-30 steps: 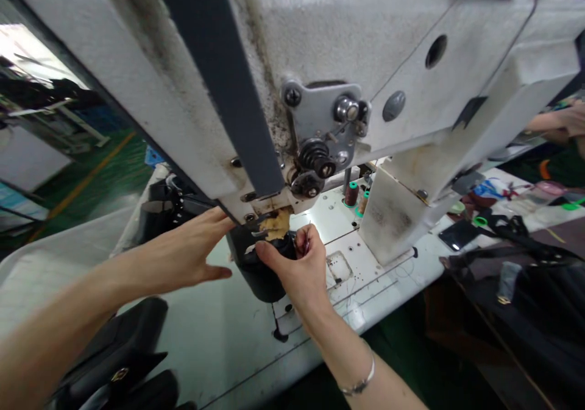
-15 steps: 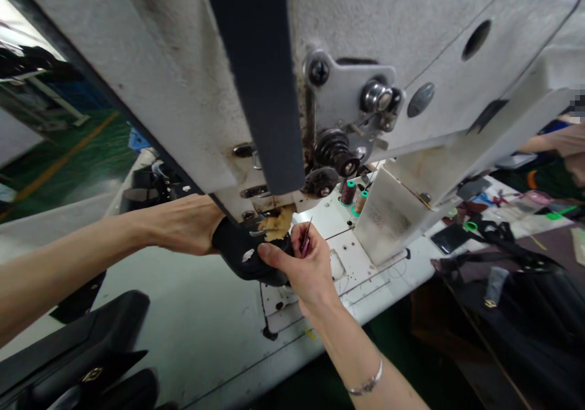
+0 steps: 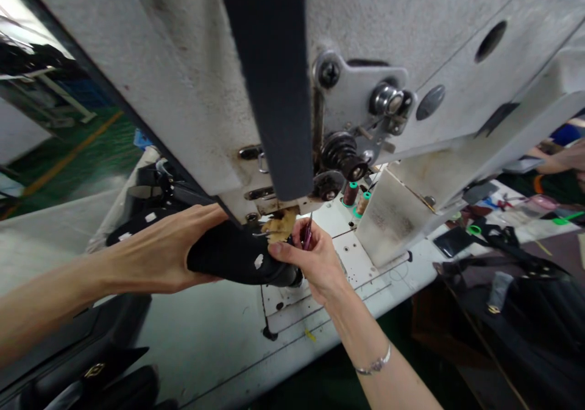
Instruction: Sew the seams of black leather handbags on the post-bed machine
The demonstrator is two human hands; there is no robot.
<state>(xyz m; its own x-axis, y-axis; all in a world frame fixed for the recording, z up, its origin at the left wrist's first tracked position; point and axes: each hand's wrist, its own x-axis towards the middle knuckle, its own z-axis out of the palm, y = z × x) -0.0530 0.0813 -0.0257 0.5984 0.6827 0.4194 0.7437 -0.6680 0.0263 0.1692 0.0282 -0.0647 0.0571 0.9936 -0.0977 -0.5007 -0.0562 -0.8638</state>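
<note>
Under the head of a sewing machine [image 3: 192, 93] lies a black bag piece [image 3: 233, 251], curved, with small white patches on it. My left hand [image 3: 159, 248] grips its left end, the fingers partly hidden behind it. My right hand [image 3: 320, 261] is at the other end, thumb pressed on the black surface. Between its curled fingers is a slim purple pointed tool [image 3: 308, 236], tip up; whether it is snips or tweezers I cannot tell. A torn tan scrap [image 3: 280, 224] sits at the presser area above the piece. The needle is hidden.
Thread spools [image 3: 350, 194] stand behind the machine on the white table [image 3: 205, 337]. Black bags [image 3: 91, 361] lie at lower left, and another black bag [image 3: 525, 300] at right. A phone-like dark slab [image 3: 452, 241] rests near it. Another person's arm [image 3: 557, 157] shows at far right.
My left hand has come left and nearer, and more of the black piece shows, turned with a second white patch area visible at left. My right hand has shifted slightly right with the purple tool.
</note>
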